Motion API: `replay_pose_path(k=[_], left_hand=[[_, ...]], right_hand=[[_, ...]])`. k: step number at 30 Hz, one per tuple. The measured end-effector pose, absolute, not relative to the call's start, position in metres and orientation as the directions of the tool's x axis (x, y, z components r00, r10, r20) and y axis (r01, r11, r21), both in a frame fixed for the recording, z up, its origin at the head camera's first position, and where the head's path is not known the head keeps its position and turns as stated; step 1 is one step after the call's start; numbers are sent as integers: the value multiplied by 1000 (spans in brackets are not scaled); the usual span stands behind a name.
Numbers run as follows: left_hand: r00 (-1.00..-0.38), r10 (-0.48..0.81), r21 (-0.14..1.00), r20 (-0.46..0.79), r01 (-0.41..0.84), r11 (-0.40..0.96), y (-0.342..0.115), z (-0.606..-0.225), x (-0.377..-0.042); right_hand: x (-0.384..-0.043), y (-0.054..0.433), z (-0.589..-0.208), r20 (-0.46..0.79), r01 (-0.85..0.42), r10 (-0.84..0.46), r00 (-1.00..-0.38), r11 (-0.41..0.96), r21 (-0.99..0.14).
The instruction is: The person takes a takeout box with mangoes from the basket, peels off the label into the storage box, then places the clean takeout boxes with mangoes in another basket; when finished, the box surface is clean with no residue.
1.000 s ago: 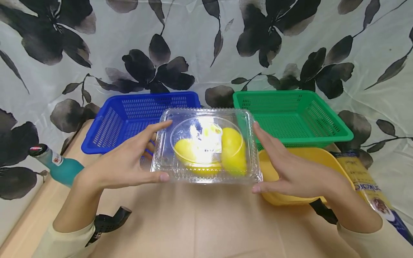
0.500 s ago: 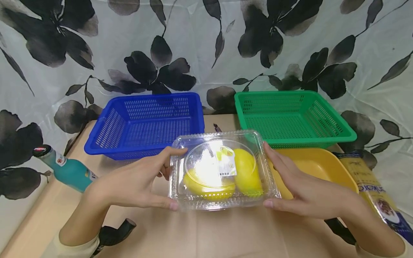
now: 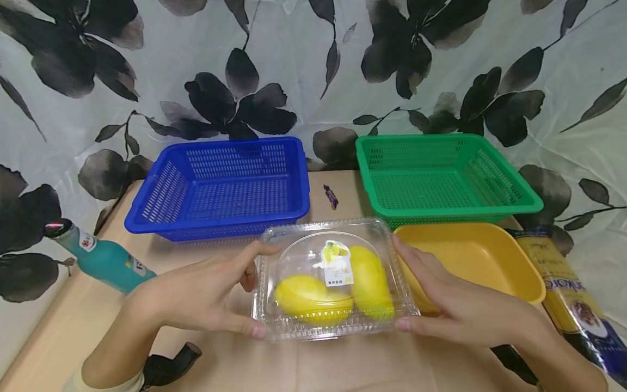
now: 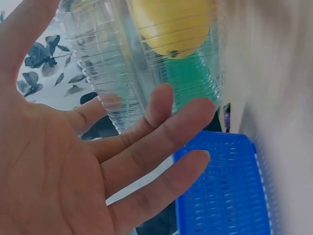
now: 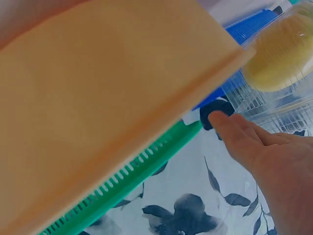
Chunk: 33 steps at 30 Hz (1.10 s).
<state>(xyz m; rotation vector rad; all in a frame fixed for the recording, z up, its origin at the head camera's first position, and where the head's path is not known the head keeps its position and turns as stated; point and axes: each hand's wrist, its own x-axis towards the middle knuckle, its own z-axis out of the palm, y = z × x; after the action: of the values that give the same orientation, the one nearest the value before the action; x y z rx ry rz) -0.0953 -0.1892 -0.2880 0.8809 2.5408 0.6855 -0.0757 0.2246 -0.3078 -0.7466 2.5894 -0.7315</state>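
A clear plastic clamshell box [image 3: 299,250] with two yellow mangoes [image 3: 313,298] inside is held between both hands in the head view. A white fruit label [image 3: 338,269] is stuck on its lid. My left hand [image 3: 201,296] grips the box's left side, thumb at the near corner and index finger at the far edge. In the left wrist view, its other fingers [image 4: 161,142] spread along the ribbed side wall. My right hand [image 3: 460,299] grips the right side, thumb at the near corner, fingers along the edge.
Behind the box stand a blue basket [image 3: 235,198] and a green basket [image 3: 441,188], a small wrapped candy [image 3: 331,197] between them. A yellow tray [image 3: 470,250] and a yellow-and-blue packet [image 3: 570,288] lie right. A teal bottle [image 3: 105,261] lies left, near a black curved piece [image 3: 173,366].
Both hands have brought the box nearer and lower, slightly to the right. The candy behind it has come into full view.
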Motion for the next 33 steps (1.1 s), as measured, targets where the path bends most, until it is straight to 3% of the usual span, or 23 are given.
replay_pose_path(k=[21, 33], left_hand=[[-687, 699, 554, -200, 509, 659, -182, -323, -105], [-765, 621, 533, -171, 459, 711, -178, -327, -106]], right_hand=[[-75, 222, -332, -194, -442, -562, -804, 783, -437], [-78, 225, -333, -184, -433, -549, -816, 790, -434]])
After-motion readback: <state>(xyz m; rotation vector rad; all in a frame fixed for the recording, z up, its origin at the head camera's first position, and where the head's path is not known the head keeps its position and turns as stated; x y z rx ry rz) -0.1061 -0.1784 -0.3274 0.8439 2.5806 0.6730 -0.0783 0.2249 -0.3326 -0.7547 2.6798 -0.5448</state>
